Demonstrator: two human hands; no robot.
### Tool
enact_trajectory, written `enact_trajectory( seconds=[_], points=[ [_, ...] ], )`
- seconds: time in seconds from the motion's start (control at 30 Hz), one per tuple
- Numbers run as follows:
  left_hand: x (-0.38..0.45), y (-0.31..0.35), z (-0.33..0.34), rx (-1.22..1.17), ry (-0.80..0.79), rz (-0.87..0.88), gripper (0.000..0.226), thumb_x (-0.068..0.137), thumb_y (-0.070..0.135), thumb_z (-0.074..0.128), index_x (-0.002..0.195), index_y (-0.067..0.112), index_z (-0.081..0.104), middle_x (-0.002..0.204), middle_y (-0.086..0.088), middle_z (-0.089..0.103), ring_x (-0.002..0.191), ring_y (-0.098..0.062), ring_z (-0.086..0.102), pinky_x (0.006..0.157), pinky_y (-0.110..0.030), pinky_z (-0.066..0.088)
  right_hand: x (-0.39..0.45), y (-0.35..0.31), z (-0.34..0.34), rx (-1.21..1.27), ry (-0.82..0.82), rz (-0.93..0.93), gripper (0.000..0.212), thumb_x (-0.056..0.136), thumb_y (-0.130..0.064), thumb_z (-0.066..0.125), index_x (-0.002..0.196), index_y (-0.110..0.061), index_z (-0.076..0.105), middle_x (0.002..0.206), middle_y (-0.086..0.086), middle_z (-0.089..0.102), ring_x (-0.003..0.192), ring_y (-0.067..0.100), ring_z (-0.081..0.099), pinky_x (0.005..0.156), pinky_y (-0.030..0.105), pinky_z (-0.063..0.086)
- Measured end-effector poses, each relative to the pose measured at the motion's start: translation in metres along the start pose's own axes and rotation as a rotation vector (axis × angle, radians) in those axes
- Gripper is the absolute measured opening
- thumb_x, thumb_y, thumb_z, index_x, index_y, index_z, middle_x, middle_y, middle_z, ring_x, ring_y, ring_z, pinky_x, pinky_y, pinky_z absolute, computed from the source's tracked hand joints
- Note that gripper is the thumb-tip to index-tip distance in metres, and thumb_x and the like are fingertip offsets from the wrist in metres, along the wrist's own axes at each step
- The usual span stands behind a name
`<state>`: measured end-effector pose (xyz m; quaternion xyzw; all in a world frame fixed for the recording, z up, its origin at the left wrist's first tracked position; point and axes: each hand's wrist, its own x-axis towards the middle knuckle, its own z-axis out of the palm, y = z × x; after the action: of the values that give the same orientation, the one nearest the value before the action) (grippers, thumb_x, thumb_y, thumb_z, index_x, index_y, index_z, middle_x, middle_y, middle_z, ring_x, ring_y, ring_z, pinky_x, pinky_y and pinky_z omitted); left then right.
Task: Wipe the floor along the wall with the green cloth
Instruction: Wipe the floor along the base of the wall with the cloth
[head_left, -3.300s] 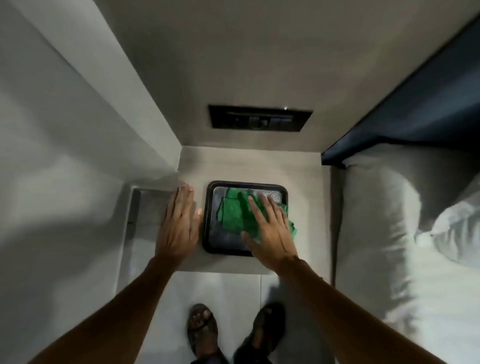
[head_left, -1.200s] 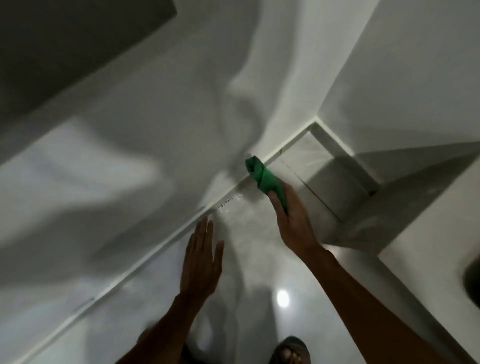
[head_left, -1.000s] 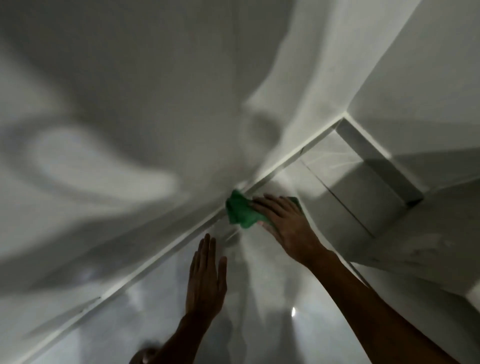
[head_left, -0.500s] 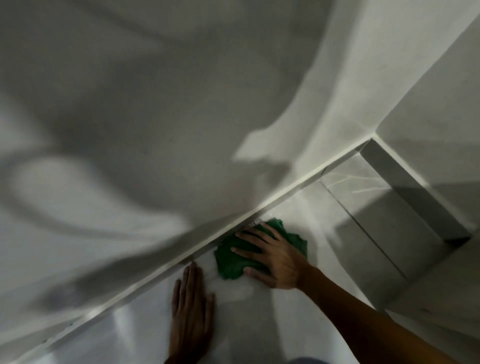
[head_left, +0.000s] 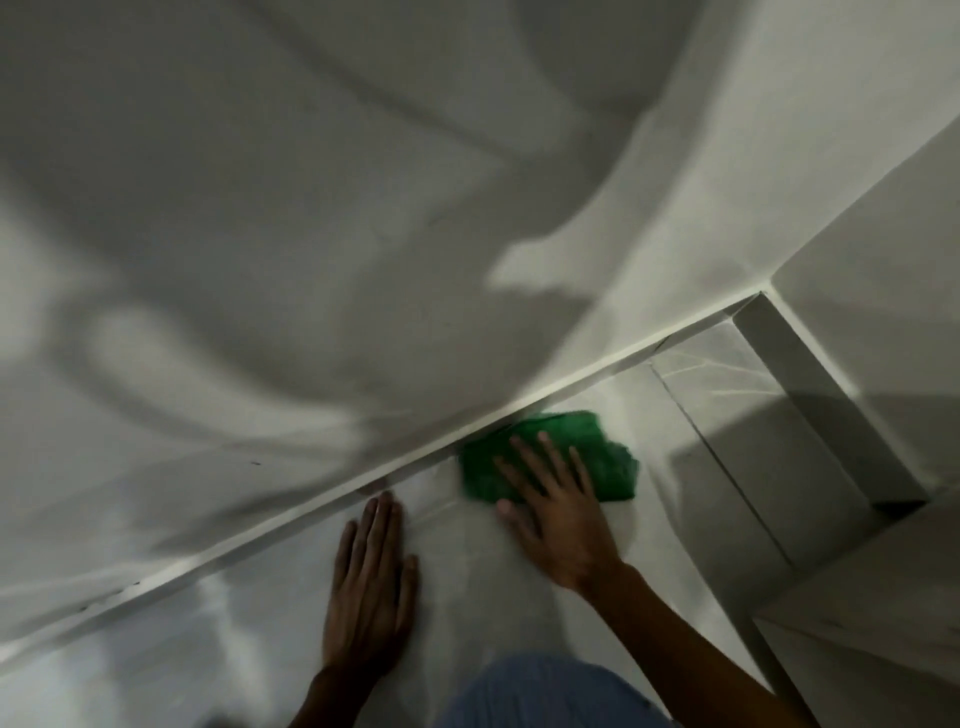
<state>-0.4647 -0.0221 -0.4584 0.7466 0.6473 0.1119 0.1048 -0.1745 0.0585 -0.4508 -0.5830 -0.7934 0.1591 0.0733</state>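
The green cloth (head_left: 602, 452) lies spread flat on the pale tiled floor (head_left: 467, 582), its far edge touching the white skirting at the foot of the wall (head_left: 311, 260). My right hand (head_left: 558, 499) presses down on the cloth with fingers spread over it. My left hand (head_left: 371, 587) rests flat on the floor to the left of the cloth, fingers together, fingertips just short of the skirting, holding nothing.
The white skirting (head_left: 291, 535) runs diagonally from lower left to upper right. A recessed corner with a grey upright panel (head_left: 810, 395) sits at the right. A pale cabinet side (head_left: 883, 613) stands at lower right. My knee in blue cloth (head_left: 545, 691) shows at the bottom.
My right hand brought the cloth down from mid-air to the floor at the skirting and flattened it there. My left hand has dropped flat onto the floor. The view has come lower.
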Motion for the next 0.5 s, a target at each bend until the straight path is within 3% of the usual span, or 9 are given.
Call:
enact_trajectory(
  seconds=[0.23, 0.33, 0.4, 0.5],
  points=[
    [0.000, 0.002, 0.000, -0.023, 0.009, -0.017, 0.069, 0.108, 0.032, 0.042, 0.172, 0.009, 0.028, 0.182, -0.007, 0.023, 0.170, -0.020, 0.017, 0.138, -0.045, 0.014, 0.015, -0.024, 0.005, 0.087, 0.127, 0.258, 0.058, 0.108, -0.060, 0.040, 0.156, -0.031, 0.056, 0.179, 0.004, 0.031, 0.169, 0.038, 0.010, 0.135, 0.063, 0.001],
    [0.000, 0.003, 0.000, -0.018, 0.013, -0.014, 0.067, 0.109, 0.030, 0.040, 0.171, 0.008, 0.030, 0.182, -0.008, 0.025, 0.170, -0.021, 0.019, 0.138, -0.045, 0.014, 0.011, -0.060, 0.018, 0.136, 0.167, 0.159, 0.049, 0.105, -0.056, 0.053, 0.146, -0.034, 0.066, 0.173, 0.007, 0.043, 0.166, 0.039, 0.024, 0.134, 0.066, 0.008],
    [-0.002, 0.001, 0.001, -0.022, 0.030, -0.029, 0.065, 0.109, 0.029, 0.039, 0.169, 0.005, 0.033, 0.180, -0.011, 0.029, 0.169, -0.022, 0.022, 0.139, -0.044, 0.013, 0.009, -0.078, 0.027, 0.160, 0.152, 0.076, 0.046, 0.103, -0.053, 0.060, 0.145, -0.036, 0.068, 0.169, 0.005, 0.047, 0.167, 0.035, 0.024, 0.133, 0.067, 0.013],
    [-0.003, -0.001, 0.001, -0.037, 0.054, -0.049, 0.064, 0.109, 0.028, 0.039, 0.168, 0.002, 0.035, 0.178, -0.013, 0.033, 0.169, -0.024, 0.024, 0.139, -0.042, 0.011, 0.009, -0.065, 0.020, 0.106, 0.089, -0.075, 0.047, 0.108, -0.050, 0.051, 0.154, -0.040, 0.057, 0.174, 0.000, 0.041, 0.169, 0.030, 0.018, 0.134, 0.065, 0.013]
  ],
)
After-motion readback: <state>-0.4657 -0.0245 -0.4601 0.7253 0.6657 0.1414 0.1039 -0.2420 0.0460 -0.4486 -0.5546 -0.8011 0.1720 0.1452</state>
